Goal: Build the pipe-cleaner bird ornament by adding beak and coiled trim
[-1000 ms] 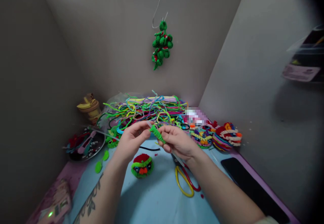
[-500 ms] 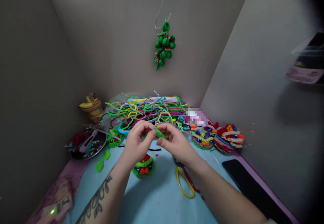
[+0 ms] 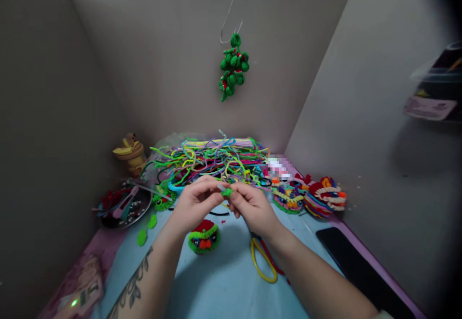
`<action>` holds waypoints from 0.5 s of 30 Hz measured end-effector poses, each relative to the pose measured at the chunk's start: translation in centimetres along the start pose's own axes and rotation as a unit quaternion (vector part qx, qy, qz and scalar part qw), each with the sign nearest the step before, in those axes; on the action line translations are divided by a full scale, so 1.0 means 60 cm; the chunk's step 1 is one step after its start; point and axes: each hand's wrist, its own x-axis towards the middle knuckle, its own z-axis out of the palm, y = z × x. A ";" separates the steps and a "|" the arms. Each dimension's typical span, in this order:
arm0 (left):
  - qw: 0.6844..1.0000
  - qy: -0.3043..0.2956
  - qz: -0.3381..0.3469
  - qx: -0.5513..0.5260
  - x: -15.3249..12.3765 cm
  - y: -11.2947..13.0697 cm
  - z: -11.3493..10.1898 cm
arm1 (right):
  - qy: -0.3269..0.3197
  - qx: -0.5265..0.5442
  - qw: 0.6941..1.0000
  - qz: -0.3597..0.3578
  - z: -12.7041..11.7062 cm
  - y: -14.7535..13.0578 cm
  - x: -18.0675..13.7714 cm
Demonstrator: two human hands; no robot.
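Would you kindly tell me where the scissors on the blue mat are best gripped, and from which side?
Grip the scissors by the handle loops, coming from above on the near side. The loops lie flat and open on the blue mat, towards the person, while the blades run away under the right hand, which pinches a green pipe cleaner with the left hand.
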 end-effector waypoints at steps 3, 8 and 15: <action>0.997 -0.027 -0.035 -0.060 -0.001 0.001 -0.002 | -0.055 0.093 0.993 0.044 0.000 0.006 0.001; 0.999 -0.028 -0.027 -0.021 0.000 0.005 -0.001 | -0.134 0.259 0.945 0.148 0.001 0.018 0.004; 0.991 0.097 0.024 0.086 -0.001 0.003 0.007 | -0.085 0.161 0.979 0.095 0.001 0.018 0.010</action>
